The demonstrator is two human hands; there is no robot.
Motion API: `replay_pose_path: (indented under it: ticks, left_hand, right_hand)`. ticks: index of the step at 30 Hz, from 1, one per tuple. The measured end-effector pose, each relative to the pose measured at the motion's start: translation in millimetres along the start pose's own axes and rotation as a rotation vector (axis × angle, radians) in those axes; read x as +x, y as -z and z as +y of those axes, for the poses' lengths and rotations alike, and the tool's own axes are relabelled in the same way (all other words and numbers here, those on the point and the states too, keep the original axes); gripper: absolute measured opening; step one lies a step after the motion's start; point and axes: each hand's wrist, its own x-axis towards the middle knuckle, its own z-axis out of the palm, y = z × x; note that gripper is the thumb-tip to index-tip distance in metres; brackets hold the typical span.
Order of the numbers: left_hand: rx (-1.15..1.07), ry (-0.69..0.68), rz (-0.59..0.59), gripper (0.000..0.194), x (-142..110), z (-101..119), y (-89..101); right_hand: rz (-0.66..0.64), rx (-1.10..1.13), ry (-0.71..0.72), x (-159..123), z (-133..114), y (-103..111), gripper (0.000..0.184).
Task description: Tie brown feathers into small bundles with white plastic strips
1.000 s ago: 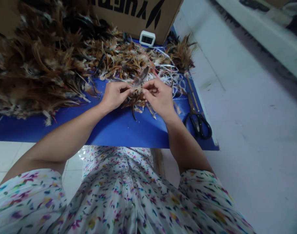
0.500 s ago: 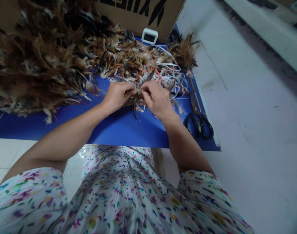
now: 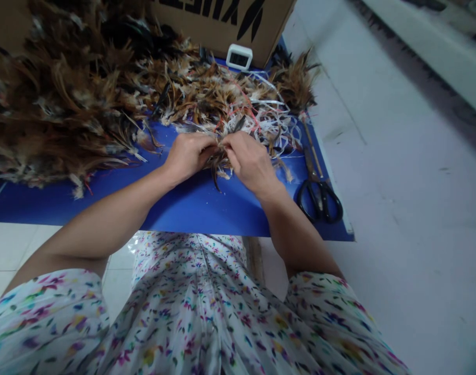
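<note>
My left hand (image 3: pixel 191 154) and my right hand (image 3: pixel 248 159) meet over the blue table top (image 3: pixel 206 216), fingertips nearly touching. Between them is a small bunch of brown feathers (image 3: pixel 215 174), its dark tips hanging below the fingers. Thumb and fingers of the left hand are closed on this bunch. The right hand pinches at its upper part, close to a dark feather (image 3: pixel 240 124) that points up behind the knuckles. The backs of both hands cover most of the bunch. Just beyond lie tangled white strings (image 3: pixel 279 122) and red strings (image 3: pixel 253 115).
Large heaps of brown feathers (image 3: pixel 53 109) cover the left and back of the table. Black-handled scissors (image 3: pixel 319 200) lie at the right edge beside a thin stick (image 3: pixel 313 146). A white digital timer (image 3: pixel 239 57) stands before a cardboard box (image 3: pixel 206 31). A wall (image 3: pixel 398 198) borders the right side.
My right hand has shifted slightly left, closer to the left fingertips. The dark feather behind it now shows less. My left hand has stayed almost still.
</note>
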Motion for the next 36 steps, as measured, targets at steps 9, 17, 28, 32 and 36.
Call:
replay_pose_path:
  ticks: [9,17,28,32,36]
  left_hand:
    - [-0.290,0.258,0.114,0.024,9,-3,4.5]
    - [-0.377,0.369,0.242,0.032,14,-18,6.0]
    - [-0.394,0.337,0.222,0.032,13,-13,6.8]
    - [-0.434,0.354,0.214,0.031,14,-13,6.5]
    - [-0.474,0.342,0.154,0.034,13,-15,4.3]
  right_hand:
    - [0.262,0.132,-0.266,4,8,14,0.012]
    - [-0.395,0.171,-0.324,3,-16,8,0.016]
    - [-0.531,0.092,-0.368,6,-27,3,0.013]
    - [-0.431,0.317,-0.413,6,-19,8,0.010]
    - [-0.295,0.715,-0.487,8,-6,22,0.011]
